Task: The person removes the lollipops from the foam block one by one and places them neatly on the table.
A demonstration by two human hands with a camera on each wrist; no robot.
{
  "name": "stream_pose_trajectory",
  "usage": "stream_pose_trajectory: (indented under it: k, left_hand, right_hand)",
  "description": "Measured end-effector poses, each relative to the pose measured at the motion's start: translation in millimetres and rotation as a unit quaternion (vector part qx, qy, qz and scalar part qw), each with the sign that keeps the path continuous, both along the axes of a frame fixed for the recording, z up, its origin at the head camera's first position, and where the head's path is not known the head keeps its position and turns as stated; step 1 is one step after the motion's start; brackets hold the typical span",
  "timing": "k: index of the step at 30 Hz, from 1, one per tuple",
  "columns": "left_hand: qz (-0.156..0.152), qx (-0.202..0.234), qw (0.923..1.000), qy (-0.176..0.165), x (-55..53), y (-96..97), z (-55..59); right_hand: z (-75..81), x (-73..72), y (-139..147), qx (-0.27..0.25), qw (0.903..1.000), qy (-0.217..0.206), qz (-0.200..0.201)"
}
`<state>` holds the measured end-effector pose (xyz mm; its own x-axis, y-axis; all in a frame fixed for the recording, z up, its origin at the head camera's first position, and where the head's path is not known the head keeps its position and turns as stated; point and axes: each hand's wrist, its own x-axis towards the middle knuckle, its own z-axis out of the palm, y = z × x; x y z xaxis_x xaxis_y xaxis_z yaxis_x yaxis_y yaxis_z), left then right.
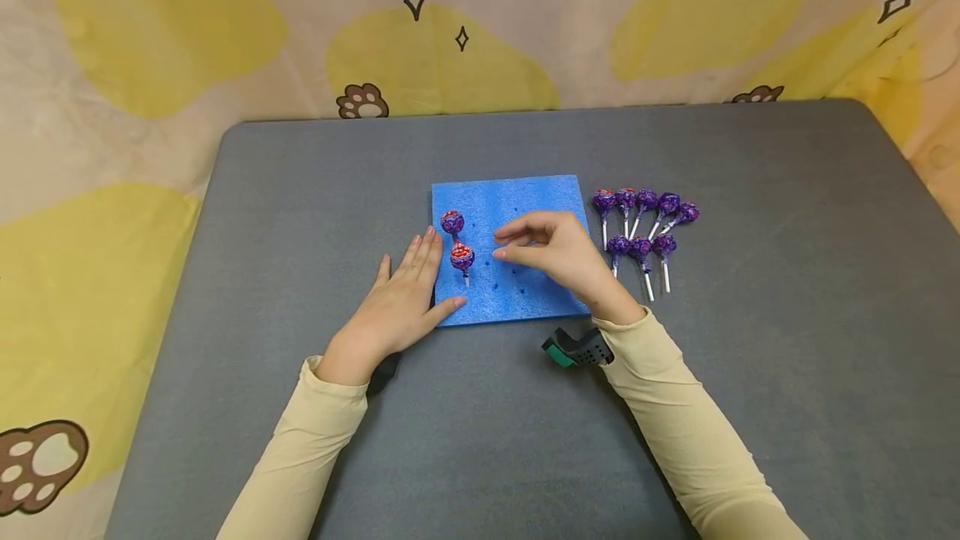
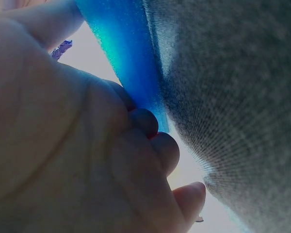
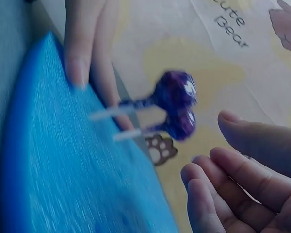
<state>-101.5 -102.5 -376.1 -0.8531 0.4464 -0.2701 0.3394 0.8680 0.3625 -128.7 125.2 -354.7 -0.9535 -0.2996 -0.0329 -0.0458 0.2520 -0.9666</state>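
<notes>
Two purple-wrapped lollipops, a rear one (image 1: 452, 223) and a front one (image 1: 462, 257), stand by their sticks in the left part of a blue foam board (image 1: 517, 307). Small dark holes dot the board. My left hand (image 1: 401, 298) lies along the board's left edge, fingers straight and thumb on its front left corner; the left wrist view shows the fingertips against the foam's side (image 2: 131, 53). Over the middle of the board hovers my right hand (image 1: 558, 257), fingers loosely bent. In the right wrist view, a gap shows between thumb and fingers (image 3: 233, 165), with nothing held.
Right of the board, several more wrapped lollipops (image 1: 647, 200) lie in two rows on the grey table (image 1: 787, 315), sticks toward the front. A black and green wrist strap (image 1: 577, 348) is on the right wrist. Behind the table hangs a yellow patterned cloth (image 1: 487, 65).
</notes>
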Motion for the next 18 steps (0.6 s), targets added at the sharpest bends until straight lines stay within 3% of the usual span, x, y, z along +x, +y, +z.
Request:
stream_pose_trajectory:
  k: [18]
  left_hand:
    - [-0.007,0.002,1.0,0.003,-0.3,-0.5,0.7]
  right_hand:
    - [-16.4,11.8,-34,-0.039,0.9989,0.023,-0.014]
